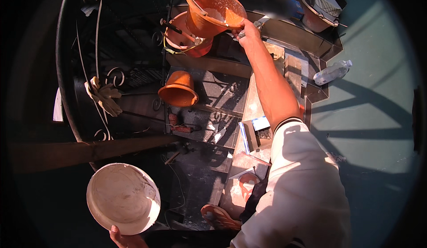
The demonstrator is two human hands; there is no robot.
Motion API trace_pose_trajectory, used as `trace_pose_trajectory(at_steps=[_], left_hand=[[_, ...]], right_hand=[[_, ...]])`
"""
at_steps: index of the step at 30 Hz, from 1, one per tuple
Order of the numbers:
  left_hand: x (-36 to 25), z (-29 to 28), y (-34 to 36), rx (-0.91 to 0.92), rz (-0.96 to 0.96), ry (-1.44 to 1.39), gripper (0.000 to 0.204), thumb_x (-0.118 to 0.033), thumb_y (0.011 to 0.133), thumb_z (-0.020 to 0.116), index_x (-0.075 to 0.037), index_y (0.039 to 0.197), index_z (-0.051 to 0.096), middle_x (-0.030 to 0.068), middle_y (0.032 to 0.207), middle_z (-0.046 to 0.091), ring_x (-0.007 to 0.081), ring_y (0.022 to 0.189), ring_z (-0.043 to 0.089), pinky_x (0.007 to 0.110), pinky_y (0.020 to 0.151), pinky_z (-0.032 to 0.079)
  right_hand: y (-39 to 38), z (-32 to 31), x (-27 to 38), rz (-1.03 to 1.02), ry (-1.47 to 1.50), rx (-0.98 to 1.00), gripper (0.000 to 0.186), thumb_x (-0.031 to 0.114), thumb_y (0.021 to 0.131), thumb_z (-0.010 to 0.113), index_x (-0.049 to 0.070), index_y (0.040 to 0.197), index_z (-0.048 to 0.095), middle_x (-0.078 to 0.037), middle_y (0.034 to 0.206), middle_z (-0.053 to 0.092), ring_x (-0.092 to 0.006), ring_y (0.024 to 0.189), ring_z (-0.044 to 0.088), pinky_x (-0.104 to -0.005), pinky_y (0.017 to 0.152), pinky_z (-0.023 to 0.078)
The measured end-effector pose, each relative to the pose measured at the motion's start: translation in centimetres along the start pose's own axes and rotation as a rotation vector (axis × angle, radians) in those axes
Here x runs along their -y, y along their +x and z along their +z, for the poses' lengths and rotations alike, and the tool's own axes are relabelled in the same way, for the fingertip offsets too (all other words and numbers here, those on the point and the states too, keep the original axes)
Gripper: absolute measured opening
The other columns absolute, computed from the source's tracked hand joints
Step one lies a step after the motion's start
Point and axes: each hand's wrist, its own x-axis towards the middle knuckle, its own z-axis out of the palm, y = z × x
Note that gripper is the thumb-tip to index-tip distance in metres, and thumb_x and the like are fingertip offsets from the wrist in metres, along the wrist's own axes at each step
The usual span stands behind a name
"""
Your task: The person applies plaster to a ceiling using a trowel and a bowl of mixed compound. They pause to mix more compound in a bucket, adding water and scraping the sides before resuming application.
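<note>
At the lower left, my left hand (pixel 126 239) is closed on the rim of a round white bowl (pixel 120 194), the thumb over its edge. The inside of the bowl has pale smears. My right arm stretches up the steps, and my right hand (pixel 247 32) grips the rim of an orange bucket (pixel 193 14). This bucket is tilted, its mouth facing me, with pale residue inside. A small pale piece shows by my right fingers; I cannot tell what it is. Just below the bucket stands a reddish bucket (pixel 202 49) with a dark-handled tool (pixel 178 31) across it.
A smaller orange pail (pixel 178 89) lies tipped on a dark step. Work gloves (pixel 104 97) hang on the iron railing (pixel 66 70). A plastic bottle (pixel 332 72) lies at the right, below another bucket (pixel 315 19). Boxes (pixel 253 137) and paper scraps litter the stairs. My sandalled foot (pixel 220 217) is below.
</note>
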Motion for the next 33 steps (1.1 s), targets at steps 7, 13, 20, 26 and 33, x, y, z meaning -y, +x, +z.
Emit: trace_pose_trajectory(at_steps=[7, 13, 20, 26, 33], left_hand=[[0.9, 1.9, 3.0, 0.043, -0.039, -0.003, 0.082, -0.053, 0.096, 0.059, -0.003, 0.156, 0.036, 0.0179, 0.155, 0.043, 0.0328, 0.144, 0.042, 0.049, 0.118, 0.037], [1.0, 5.8, 4.4, 0.138, -0.059, -0.034, 0.083, -0.05, 0.096, 0.06, 0.002, 0.156, 0.036, 0.0204, 0.155, 0.042, 0.0332, 0.144, 0.043, 0.049, 0.118, 0.037], [0.7, 7.6, 5.3, 0.236, -0.027, 0.017, 0.08, -0.049, 0.094, 0.063, 0.005, 0.15, 0.043, 0.0212, 0.15, 0.05, 0.0327, 0.141, 0.048, 0.047, 0.116, 0.04], [0.8, 4.9, 3.9, 0.098, -0.037, -0.033, 0.078, -0.049, 0.094, 0.063, 0.0, 0.151, 0.043, 0.0173, 0.15, 0.051, 0.031, 0.141, 0.048, 0.047, 0.117, 0.037], [-0.2, 1.0, 1.4, -0.032, -0.016, -0.028, 0.078, -0.051, 0.097, 0.063, -0.002, 0.154, 0.041, 0.0162, 0.156, 0.045, 0.03, 0.145, 0.042, 0.047, 0.121, 0.034]], right_hand=[[-1.7, -14.9, 17.8, -0.364, -0.2, -0.133, 0.007, 0.001, 0.088, 0.062, -0.004, 0.091, 0.059, -0.018, 0.083, 0.066, -0.0234, 0.059, 0.063, -0.0385, 0.051, 0.057], [-1.4, -25.7, 18.0, -0.539, -0.288, -0.522, 0.027, 0.005, 0.088, 0.067, -0.002, 0.112, 0.059, -0.015, 0.088, 0.069, -0.0237, 0.058, 0.065, -0.039, 0.056, 0.059], [-2.6, -36.3, 16.9, -0.21, -0.297, -0.574, 0.015, 0.01, 0.093, 0.065, 0.0, 0.105, 0.064, -0.011, 0.08, 0.069, -0.0187, 0.065, 0.067, -0.0315, 0.061, 0.06], [-5.4, -31.7, 12.8, -0.974, -0.817, -0.807, 0.023, 0.02, 0.095, 0.076, 0.004, 0.084, 0.063, -0.004, 0.076, 0.066, -0.0112, 0.058, 0.057, -0.0284, 0.052, 0.044], [-4.1, -8.5, -5.0, -0.1, -0.862, 0.212, 0.044, 0.039, 0.098, 0.076, -0.001, 0.11, 0.063, -0.012, 0.087, 0.07, -0.0226, 0.068, 0.073, -0.0322, 0.056, 0.06]])
